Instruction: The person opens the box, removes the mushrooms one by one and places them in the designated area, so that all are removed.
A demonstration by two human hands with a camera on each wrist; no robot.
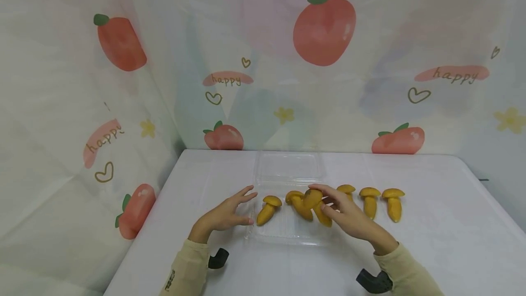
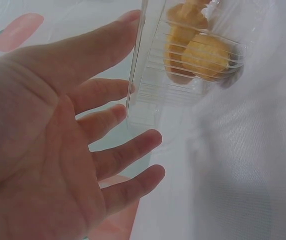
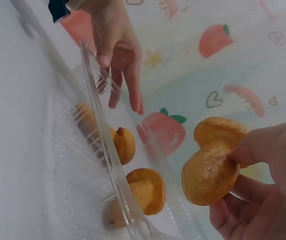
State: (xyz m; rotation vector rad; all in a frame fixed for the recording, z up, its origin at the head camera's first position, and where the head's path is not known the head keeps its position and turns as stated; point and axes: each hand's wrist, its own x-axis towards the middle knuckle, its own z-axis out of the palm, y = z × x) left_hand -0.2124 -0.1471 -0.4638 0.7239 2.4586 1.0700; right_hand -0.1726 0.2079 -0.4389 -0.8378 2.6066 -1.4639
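Note:
My right hand (image 1: 350,217) pinches a yellow-brown mushroom (image 3: 211,172) between thumb and fingers, above the right part of a clear plastic box (image 1: 283,240). Inside the box lie two similar mushrooms, one on the left (image 1: 267,211) and one near the middle (image 1: 303,209). The held mushroom overlaps the middle one in the head view. At the box's left side is my left hand (image 1: 226,211), fingers spread and thumb right at the rim. Its palm and loosely extended fingers show in the left wrist view, holding nothing.
To the right of the box, three more mushrooms stand in a row on the white table (image 1: 444,223), the nearest one (image 1: 346,189) partly behind my right hand. The box's clear lid (image 1: 289,166) lies folded back toward the printed curtain (image 1: 263,35).

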